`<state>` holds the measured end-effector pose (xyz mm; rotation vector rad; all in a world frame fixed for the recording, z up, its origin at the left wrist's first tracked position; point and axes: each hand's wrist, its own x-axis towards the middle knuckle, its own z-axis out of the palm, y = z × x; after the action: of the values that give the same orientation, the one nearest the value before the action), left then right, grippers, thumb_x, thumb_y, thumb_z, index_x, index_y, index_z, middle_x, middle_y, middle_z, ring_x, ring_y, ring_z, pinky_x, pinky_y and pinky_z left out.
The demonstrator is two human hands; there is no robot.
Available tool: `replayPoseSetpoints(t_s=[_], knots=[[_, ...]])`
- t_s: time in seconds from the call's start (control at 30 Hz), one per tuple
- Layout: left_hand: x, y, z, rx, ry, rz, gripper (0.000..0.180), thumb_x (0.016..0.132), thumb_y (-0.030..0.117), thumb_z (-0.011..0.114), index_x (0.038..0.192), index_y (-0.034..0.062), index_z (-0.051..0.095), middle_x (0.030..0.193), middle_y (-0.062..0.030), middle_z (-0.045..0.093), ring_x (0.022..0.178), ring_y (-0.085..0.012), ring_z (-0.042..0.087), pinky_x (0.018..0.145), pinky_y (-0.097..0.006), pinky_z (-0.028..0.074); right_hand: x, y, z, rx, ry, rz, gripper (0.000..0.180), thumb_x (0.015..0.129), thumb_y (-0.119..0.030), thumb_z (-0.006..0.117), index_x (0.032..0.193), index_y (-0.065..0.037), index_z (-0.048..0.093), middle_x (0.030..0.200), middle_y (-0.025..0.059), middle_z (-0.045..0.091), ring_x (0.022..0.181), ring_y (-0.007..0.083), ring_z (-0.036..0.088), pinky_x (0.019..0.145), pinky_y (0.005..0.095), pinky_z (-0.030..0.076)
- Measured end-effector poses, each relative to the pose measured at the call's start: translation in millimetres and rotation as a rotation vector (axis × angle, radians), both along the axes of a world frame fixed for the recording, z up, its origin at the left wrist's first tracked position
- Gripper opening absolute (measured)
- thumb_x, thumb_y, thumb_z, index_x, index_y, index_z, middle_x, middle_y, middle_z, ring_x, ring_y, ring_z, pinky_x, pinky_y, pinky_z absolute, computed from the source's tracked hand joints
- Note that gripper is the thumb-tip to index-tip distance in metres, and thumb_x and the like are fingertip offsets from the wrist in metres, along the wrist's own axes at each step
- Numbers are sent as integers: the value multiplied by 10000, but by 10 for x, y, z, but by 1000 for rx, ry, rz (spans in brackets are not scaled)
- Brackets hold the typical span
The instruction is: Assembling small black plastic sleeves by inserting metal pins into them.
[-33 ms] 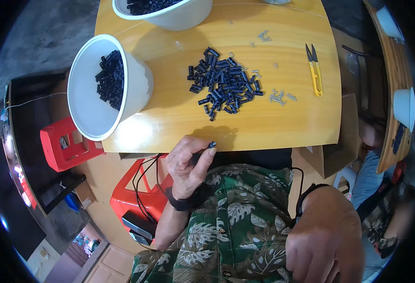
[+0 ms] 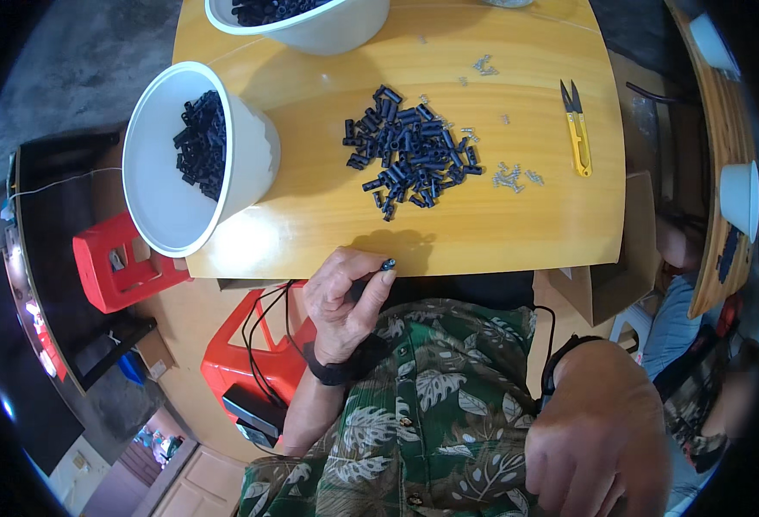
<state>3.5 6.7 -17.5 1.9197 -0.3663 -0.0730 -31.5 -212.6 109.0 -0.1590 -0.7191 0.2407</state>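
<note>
Near the table's front edge, my left hand pinches a small black tubular connector between thumb and forefinger, its open end upward. My right hand is low at the right, close to my body, with its back to view. Its fingers curl in together, and their tips are hidden, so anything in them cannot be made out. Beyond my left hand lies a loose pile of black tubular connectors. Small metal terminals are scattered to the right of this pile.
A white bucket with black pieces stands tilted at the left; a white tub of similar pieces is behind. Yellow thread snips lie at the right. Red stools stand at left. A co-worker sits beside another table.
My right hand has shifted very slightly to the right. The left hand and its connector are unmoved.
</note>
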Motion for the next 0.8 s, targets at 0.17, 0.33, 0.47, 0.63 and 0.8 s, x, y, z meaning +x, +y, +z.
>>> replayPoseSetpoints(t_s=[0.17,0.33,0.47,0.63,0.8], knots=[[-4,16,-7,4,-4,9,122,812,29,762,904,12,683,791,-81,667,702,-162,604,632,-268,465,442,-295,-175,-254,-404,143,169,963,-117,567,848,-17,638,794,99,617,579,201,595,486,337,472],[3,-4,-17,0,-53,4,153,774,-20,769,887,11,672,769,-95,673,667,-210,625,607,-301,486,61,-311,-656,-1284,323,-917,120,763,-23,747,868,-25,688,809,62,668,673,178,626,576,266,472],[-2,2,-31,-19,-22,7,115,808,38,764,881,12,679,800,-80,671,693,-167,595,622,-280,462,219,-174,-929,-1692,332,-1291,153,756,54,741,876,-22,683,802,58,634,674,178,612,593,289,485],[-10,22,-57,-15,-15,15,123,807,43,771,876,13,674,796,-80,668,691,-170,596,608,-279,458,283,-30,-1085,-1765,285,-1346,175,757,60,744,895,-29,686,810,87,595,684,220,606,603,312,486],[12,11,-22,-6,-31,3,157,767,-9,776,879,16,668,779,-101,682,684,-227,643,635,-315,503,321,3,-1149,-1864,191,-1338,196,732,45,756,899,-39,694,798,82,587,699,251,599,612,358,479]])
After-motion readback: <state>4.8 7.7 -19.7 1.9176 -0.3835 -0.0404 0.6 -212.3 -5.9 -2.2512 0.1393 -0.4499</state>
